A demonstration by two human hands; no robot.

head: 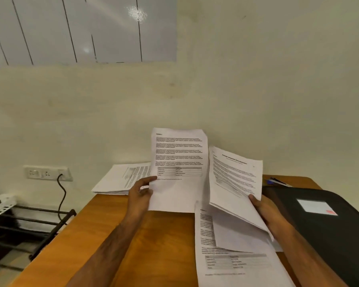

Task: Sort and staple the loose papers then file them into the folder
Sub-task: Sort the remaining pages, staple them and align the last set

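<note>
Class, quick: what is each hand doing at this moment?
Left hand: pinches a single printed sheet, held up.
Right hand: grips a small bundle of papers.

Paper stack behind-left on desk; folder right.

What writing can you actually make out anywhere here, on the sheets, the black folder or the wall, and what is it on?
Nothing reads for certain.
Sheet in the left hand, held sheet: short bold heading, paragraphs and a table, all blurred.
Bundle in the right hand, held bundle: title and text too small.
Sheet lying on the desk: heading and table blurred.
Far stack: print unreadable.
Black folder: white label with red patch, no legible words.
</note>
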